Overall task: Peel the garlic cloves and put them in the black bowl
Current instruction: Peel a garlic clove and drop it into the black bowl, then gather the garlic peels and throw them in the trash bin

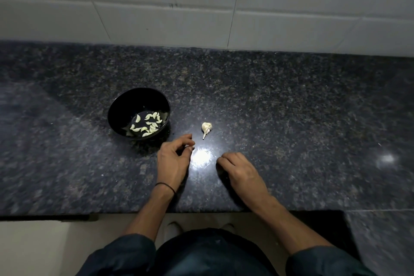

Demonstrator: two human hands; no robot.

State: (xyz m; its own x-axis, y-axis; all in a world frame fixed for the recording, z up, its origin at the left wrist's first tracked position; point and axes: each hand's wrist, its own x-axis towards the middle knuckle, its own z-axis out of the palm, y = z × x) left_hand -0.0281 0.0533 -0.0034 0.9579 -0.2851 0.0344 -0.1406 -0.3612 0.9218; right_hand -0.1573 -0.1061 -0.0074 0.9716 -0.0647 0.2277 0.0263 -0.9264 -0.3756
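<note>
Black bowl: sits on the dark counter, just left of the hands, with many peeled cloves at the bottom.
Garlic piece: the only bit with skin on that shows. It lies alone on the counter, right of the bowl and just past the left hand's fingertips — no hand touches it.
Left hand: the fingers are bent with the tips close together. Something pale shows at the tips, but it is too small to tell if it is garlic or a nail.
Right hand: rests on the counter with its fingers bent under. What is under them is hidden, so it cannot be told if it holds anything.
Could slip: the garlic piece looks small and light and the counter looks smooth and shiny — a clumsy poke could make it skid away.
Could get lost: a dropped clove could roll off the near edge.
Could mix: loose dry skin might fall in with the clean cloves.
Could tip: a bump on the rim could rock the bowl.
</note>
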